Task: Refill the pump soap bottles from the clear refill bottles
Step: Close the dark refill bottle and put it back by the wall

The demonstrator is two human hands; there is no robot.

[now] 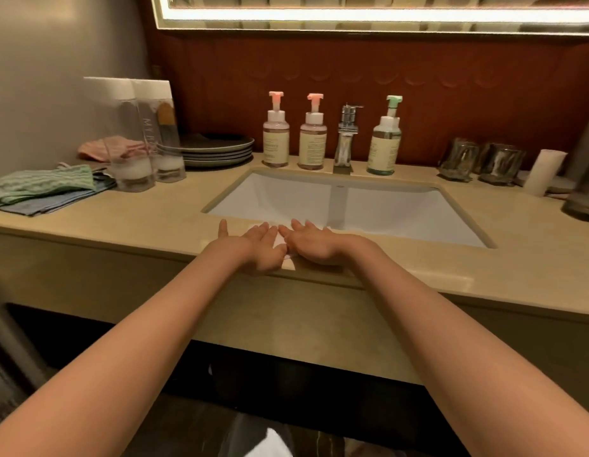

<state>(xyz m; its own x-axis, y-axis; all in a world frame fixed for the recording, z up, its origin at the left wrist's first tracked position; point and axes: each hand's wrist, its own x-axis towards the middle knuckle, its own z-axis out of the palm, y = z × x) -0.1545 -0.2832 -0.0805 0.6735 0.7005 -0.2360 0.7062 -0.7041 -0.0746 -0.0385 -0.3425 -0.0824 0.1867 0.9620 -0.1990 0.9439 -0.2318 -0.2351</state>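
Three pump soap bottles stand behind the sink: two with pink pumps (276,133) (313,135) left of the faucet, one with a green pump (385,140) to its right. Two tall clear refill bottles (130,136) (163,130) with white caps stand at the left of the counter, each holding a little white liquid at the bottom. My left hand (253,245) and my right hand (309,242) lie side by side, palms up and fingers straight, on the counter's front edge before the sink. Neither holds anything.
A white sink basin (402,212) is sunk in the beige counter, with a chrome faucet (347,136) behind it. Stacked grey plates (217,148) and folded cloths (46,189) lie at the left. Glass tumblers (481,161) and a white roll (543,173) stand at the right.
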